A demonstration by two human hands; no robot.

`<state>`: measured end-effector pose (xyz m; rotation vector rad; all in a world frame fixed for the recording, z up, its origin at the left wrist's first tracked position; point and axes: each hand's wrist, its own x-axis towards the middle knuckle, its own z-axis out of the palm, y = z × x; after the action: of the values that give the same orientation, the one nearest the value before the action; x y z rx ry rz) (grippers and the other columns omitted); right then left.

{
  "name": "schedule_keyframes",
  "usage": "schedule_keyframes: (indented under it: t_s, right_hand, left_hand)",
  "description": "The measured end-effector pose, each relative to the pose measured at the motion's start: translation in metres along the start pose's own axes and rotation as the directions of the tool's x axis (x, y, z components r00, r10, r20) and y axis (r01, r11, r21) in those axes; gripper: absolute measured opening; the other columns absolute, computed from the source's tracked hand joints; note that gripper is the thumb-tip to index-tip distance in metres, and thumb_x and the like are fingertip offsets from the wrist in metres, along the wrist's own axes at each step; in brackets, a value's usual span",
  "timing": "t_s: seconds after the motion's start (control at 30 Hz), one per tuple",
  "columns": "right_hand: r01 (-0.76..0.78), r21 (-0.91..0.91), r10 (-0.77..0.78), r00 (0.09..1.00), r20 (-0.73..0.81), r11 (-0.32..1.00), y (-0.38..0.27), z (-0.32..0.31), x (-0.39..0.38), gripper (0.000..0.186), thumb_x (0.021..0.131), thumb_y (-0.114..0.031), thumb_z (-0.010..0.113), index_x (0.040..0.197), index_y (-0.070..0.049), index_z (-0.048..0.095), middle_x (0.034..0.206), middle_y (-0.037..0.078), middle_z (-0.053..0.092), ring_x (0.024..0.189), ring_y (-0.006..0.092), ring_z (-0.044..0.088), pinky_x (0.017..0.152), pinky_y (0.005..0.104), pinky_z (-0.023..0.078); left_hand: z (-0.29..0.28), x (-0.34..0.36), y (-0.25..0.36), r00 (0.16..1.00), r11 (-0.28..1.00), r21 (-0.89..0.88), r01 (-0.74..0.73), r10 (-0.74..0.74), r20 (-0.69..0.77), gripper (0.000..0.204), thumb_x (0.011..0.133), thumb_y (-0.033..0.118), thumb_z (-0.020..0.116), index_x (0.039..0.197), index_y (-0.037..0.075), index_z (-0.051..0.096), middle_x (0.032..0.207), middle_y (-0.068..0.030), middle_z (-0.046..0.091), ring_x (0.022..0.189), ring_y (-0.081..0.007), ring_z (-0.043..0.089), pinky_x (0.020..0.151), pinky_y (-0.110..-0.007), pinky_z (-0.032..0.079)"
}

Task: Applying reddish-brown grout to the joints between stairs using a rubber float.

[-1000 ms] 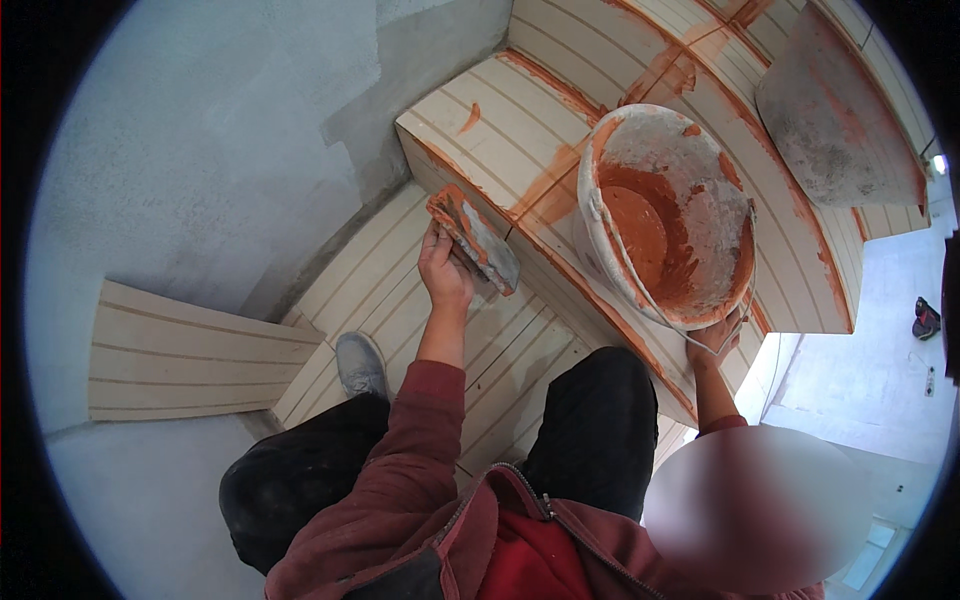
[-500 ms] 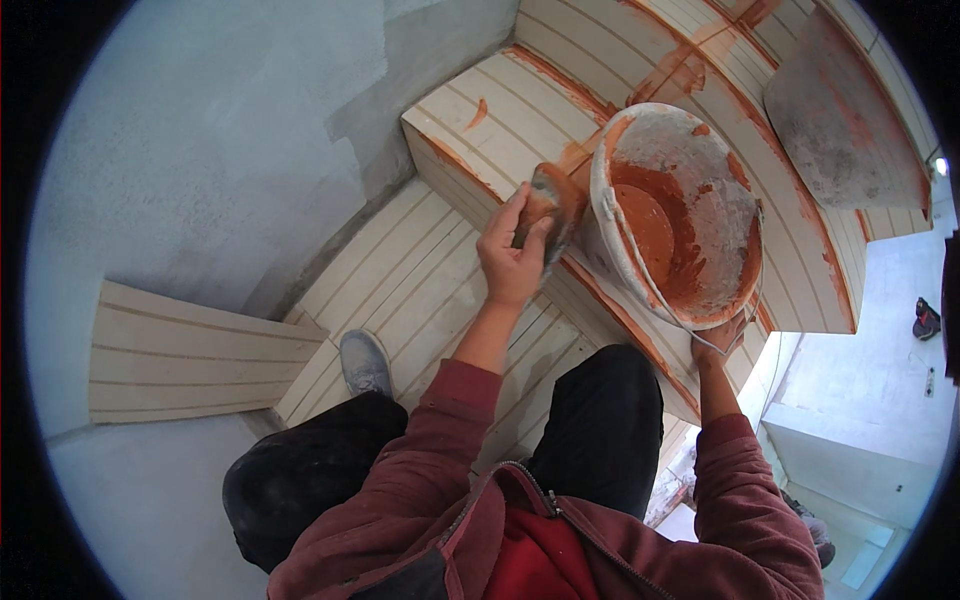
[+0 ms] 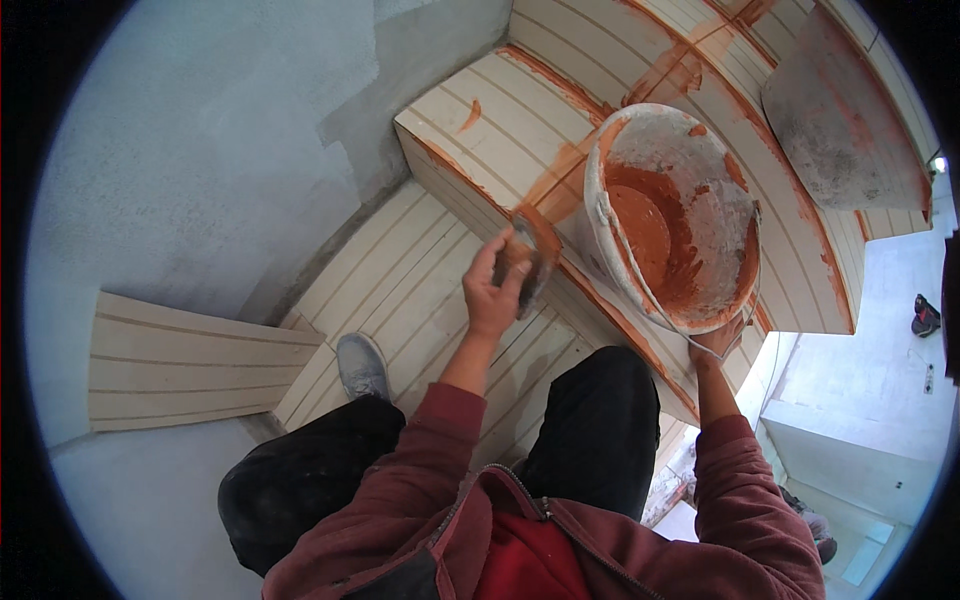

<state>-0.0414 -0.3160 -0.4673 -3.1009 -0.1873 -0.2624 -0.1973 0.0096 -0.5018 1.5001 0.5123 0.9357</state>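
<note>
My left hand (image 3: pixel 492 292) grips a smeared grout float (image 3: pixel 540 248), its blade daubed with orange paste and blurred by motion. The float is at the front edge of a striped, cream-coloured tiled step (image 3: pixel 480 130), left of the bucket. A pale, round bucket (image 3: pixel 600 225) sits on that step, tipped so its mouth faces me. Wet orange grout (image 3: pixel 640 222) lies inside and coats part of the wall. Under the bucket's near rim, my right hand (image 3: pixel 715 345) holds it from the right, its fingers partly hidden behind rim and wire handle.
Higher steps (image 3: pixel 790 235) with orange-filled joints rise at the far right, carrying a second stained bucket (image 3: pixel 845 120). A grey wall (image 3: pixel 210 130) borders the left. Below are a tiled landing (image 3: pixel 400 270) with my shoe (image 3: pixel 362 366) and a lower step at left (image 3: pixel 200 360).
My left hand and the float have moved a little toward me and left, down to the step's edge. An orange smear now shows on the step left of the bucket. My right hand stays put.
</note>
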Motion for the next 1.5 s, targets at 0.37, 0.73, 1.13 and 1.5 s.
schedule_keyframes:
  t_s: [0.37, 0.73, 1.13, 1.5]
  right_hand:
    - [0.053, -0.050, -0.055, 0.998, -0.037, 0.997, -0.004, 0.006, -0.001, 0.060, 0.083, -0.042, 0.047, 0.132, -0.008, 0.040, 0.136, 0.012, 0.038, 0.123, 0.0366, 0.031, 0.101, 0.0505, 0.020]
    - [0.024, -0.026, -0.025, 0.999, -0.034, 0.999, -0.006, -0.001, 0.000, 0.059, 0.083, -0.041, 0.048, 0.131, -0.007, 0.040, 0.135, 0.014, 0.039, 0.123, 0.0371, 0.030, 0.102, 0.0508, 0.019]
    - [0.056, -0.019, -0.057, 0.997, -0.043, 0.998, -0.006, -0.001, -0.003, 0.061, 0.081, -0.041, 0.051, 0.131, -0.008, 0.040, 0.135, 0.014, 0.036, 0.122, 0.0373, 0.031, 0.100, 0.0508, 0.022]
    - [0.113, -0.033, -0.116, 0.990, -0.077, 0.993, 0.005, 0.013, -0.001, 0.062, 0.078, -0.037, 0.057, 0.131, -0.010, 0.041, 0.135, 0.014, 0.033, 0.121, 0.0373, 0.031, 0.100, 0.0510, 0.023]
  left_hand:
    - [-0.011, 0.024, -0.001, 0.998, 0.993, 0.116, -0.013, 0.021, -0.062, 0.042, 0.075, 0.006, 0.067, 0.115, -0.001, 0.056, 0.107, -0.0119, 0.062, 0.096, -0.0199, 0.059, 0.087, -0.030, 0.044]
    - [-0.016, 0.038, -0.005, 0.971, 0.889, 0.405, -0.214, 0.239, -0.012, 0.044, 0.065, 0.005, 0.071, 0.108, 0.003, 0.060, 0.094, -0.0144, 0.062, 0.089, -0.0308, 0.058, 0.078, -0.036, 0.047]
    - [-0.107, 0.136, -0.051, 0.922, 0.962, -0.244, 0.119, -0.198, -0.332, 0.036, 0.084, 0.007, 0.061, 0.118, -0.003, 0.055, 0.105, -0.0086, 0.061, 0.088, -0.0148, 0.059, 0.077, -0.027, 0.048]
    - [-0.081, 0.117, -0.024, 0.863, 0.853, 0.141, 0.502, -0.483, -0.148, 0.028, 0.081, 0.013, 0.063, 0.106, 0.001, 0.064, 0.086, -0.0120, 0.067, 0.076, -0.0149, 0.062, 0.070, -0.028, 0.048]
